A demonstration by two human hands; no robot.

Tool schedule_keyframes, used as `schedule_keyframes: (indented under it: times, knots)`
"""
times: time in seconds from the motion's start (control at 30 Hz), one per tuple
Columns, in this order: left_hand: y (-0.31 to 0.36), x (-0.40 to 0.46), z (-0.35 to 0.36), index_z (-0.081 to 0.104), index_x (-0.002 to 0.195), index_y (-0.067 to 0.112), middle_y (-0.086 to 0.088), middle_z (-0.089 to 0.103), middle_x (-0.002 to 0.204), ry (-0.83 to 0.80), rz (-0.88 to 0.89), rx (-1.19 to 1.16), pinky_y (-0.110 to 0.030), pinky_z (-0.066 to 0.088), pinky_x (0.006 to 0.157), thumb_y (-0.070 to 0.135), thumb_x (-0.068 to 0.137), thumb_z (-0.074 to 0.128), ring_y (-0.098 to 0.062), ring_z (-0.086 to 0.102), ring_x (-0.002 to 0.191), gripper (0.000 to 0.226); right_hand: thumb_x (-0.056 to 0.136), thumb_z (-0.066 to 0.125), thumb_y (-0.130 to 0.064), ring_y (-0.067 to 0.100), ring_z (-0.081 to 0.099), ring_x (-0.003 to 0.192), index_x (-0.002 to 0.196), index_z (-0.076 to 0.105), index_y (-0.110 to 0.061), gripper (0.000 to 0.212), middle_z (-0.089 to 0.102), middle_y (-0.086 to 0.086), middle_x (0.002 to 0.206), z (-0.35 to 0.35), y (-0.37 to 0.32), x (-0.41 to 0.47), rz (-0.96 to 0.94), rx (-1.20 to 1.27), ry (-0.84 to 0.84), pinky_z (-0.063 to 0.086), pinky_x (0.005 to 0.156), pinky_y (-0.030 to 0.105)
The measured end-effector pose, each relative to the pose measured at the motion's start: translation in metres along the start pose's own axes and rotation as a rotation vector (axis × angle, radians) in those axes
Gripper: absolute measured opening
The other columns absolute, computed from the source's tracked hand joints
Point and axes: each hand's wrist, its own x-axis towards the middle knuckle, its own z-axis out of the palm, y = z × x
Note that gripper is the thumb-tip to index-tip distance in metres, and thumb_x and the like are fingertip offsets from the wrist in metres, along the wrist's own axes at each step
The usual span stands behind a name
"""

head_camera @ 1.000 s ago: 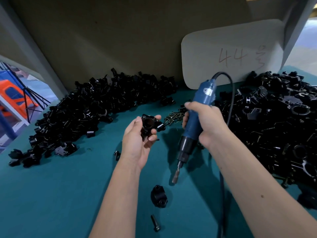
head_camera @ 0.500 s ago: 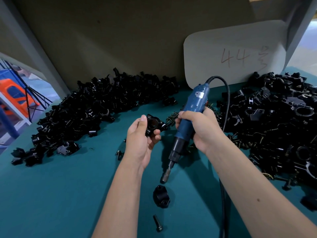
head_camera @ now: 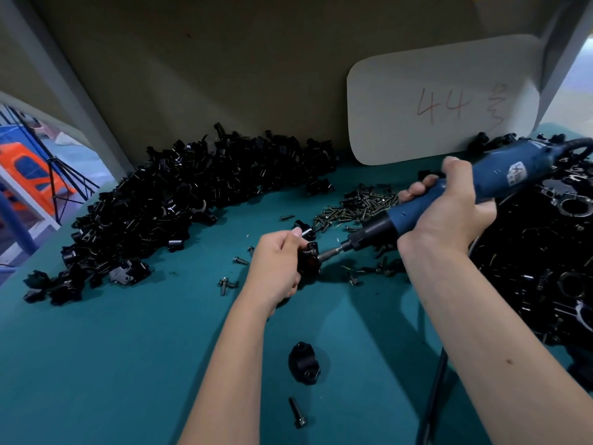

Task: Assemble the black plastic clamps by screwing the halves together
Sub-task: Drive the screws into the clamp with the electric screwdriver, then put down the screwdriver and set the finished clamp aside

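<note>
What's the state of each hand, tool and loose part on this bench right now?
left hand: grips clamp
right hand: grips screwdriver
screwdriver: tilted, bit at the clamp's screw
loose clamp half: lying untouched
loose bolt: lying flat
screw pile: heaped

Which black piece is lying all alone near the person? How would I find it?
Start at the teal table and look between the person's two forearms, near the bottom edge. The lone clamp half lies there, rounded, with two screw holes. Unlike the heaped parts, it sits by itself, with one loose bolt just below it.
</note>
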Motion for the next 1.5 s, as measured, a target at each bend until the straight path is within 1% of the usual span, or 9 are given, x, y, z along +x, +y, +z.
schedule_keyframes:
  times: [0.3, 0.47, 0.57, 0.83, 1.0, 1.17, 1.27, 1.37, 1.5]
  knots:
    - [0.005, -0.003, 0.002, 0.061, 0.095, 0.017, -0.018, 0.059, 0.088, -0.066, -0.073, 0.017, -0.020, 0.026, 0.032, 0.020, 0.110, 0.037, -0.007, 0.037, 0.039, 0.029, 0.081, 0.065, -0.004, 0.020, 0.044, 0.048, 0.094, 0.044, -0.010, 0.025, 0.050, 0.005, 0.061, 0.005, -0.002, -0.003, -0.037, 0.046, 0.006, 0.040, 0.052, 0.030]
    - [0.013, -0.010, 0.006, 0.051, 0.095, 0.013, -0.011, 0.069, 0.065, -0.204, -0.188, -0.125, -0.016, 0.020, 0.030, 0.014, 0.111, 0.029, -0.010, 0.034, 0.037, 0.027, 0.082, 0.060, -0.001, 0.019, 0.042, 0.045, 0.090, 0.042, -0.011, 0.022, 0.047, 0.003, 0.058, 0.008, -0.008, -0.001, -0.071, 0.053, -0.017, 0.039, 0.051, 0.029]
    - [0.013, -0.010, 0.010, 0.048, 0.092, 0.015, -0.018, 0.065, 0.075, -0.197, -0.198, -0.163, -0.014, 0.017, 0.031, 0.009, 0.110, 0.028, -0.008, 0.025, 0.036, 0.027, 0.081, 0.060, -0.002, 0.019, 0.043, 0.045, 0.091, 0.042, -0.011, 0.022, 0.047, 0.003, 0.058, 0.008, -0.011, 0.001, -0.080, 0.049, -0.029, 0.039, 0.051, 0.030]
    - [0.002, 0.006, -0.016, 0.057, 0.082, 0.015, -0.014, 0.060, 0.076, 0.263, -0.023, -0.102, -0.020, 0.024, 0.036, 0.009, 0.108, 0.036, -0.009, 0.036, 0.039, 0.033, 0.090, 0.072, -0.011, 0.016, 0.051, 0.050, 0.106, 0.047, -0.010, 0.029, 0.056, 0.001, 0.061, 0.009, -0.027, 0.007, 0.012, -0.045, -0.148, 0.047, 0.052, 0.030]
    - [0.004, 0.009, -0.019, 0.054, 0.090, 0.014, 0.001, 0.050, 0.060, 0.317, -0.045, -0.410, -0.021, 0.029, 0.036, 0.039, 0.109, 0.049, -0.009, 0.038, 0.042, 0.032, 0.090, 0.076, -0.012, 0.014, 0.059, 0.050, 0.115, 0.050, -0.009, 0.036, 0.061, 0.003, 0.068, 0.002, -0.009, 0.004, 0.282, -0.336, -0.247, 0.053, 0.052, 0.030]
    - [0.007, 0.005, -0.012, 0.054, 0.087, 0.015, 0.004, 0.055, 0.064, 0.251, -0.022, -0.455, -0.021, 0.038, 0.042, 0.030, 0.103, 0.061, -0.010, 0.044, 0.049, 0.023, 0.083, 0.067, 0.009, 0.023, 0.066, 0.066, 0.119, 0.043, -0.008, 0.046, 0.063, 0.015, 0.099, -0.008, 0.028, -0.011, 0.482, -0.619, -0.398, 0.060, 0.061, 0.035]
    - [0.009, 0.003, -0.008, 0.055, 0.085, 0.015, -0.006, 0.055, 0.082, 0.236, -0.020, -0.473, -0.021, 0.045, 0.047, 0.021, 0.102, 0.064, -0.010, 0.047, 0.052, 0.020, 0.086, 0.077, -0.013, 0.027, 0.073, 0.084, 0.114, 0.044, -0.018, 0.044, 0.064, 0.010, 0.105, -0.019, 0.045, -0.020, 0.297, -0.935, -0.479, 0.064, 0.069, 0.042]
    - [0.008, 0.002, -0.004, 0.057, 0.083, 0.015, -0.009, 0.055, 0.088, 0.256, 0.003, -0.446, -0.021, 0.047, 0.048, 0.024, 0.102, 0.064, -0.009, 0.050, 0.053, 0.023, 0.078, 0.081, -0.045, 0.014, 0.065, 0.072, 0.106, 0.045, -0.020, 0.052, 0.062, -0.004, 0.090, -0.024, 0.047, -0.018, -0.088, -1.378, -0.564, 0.047, 0.051, 0.028]
    - [0.006, 0.003, -0.003, 0.059, 0.083, 0.013, -0.004, 0.057, 0.079, 0.285, 0.056, -0.439, -0.025, 0.046, 0.047, 0.032, 0.103, 0.062, -0.012, 0.050, 0.054, 0.028, 0.075, 0.077, -0.048, 0.012, 0.059, 0.065, 0.099, 0.044, -0.017, 0.051, 0.059, -0.002, 0.083, -0.032, 0.049, -0.020, -0.195, -1.566, -0.643, 0.037, 0.045, 0.024]
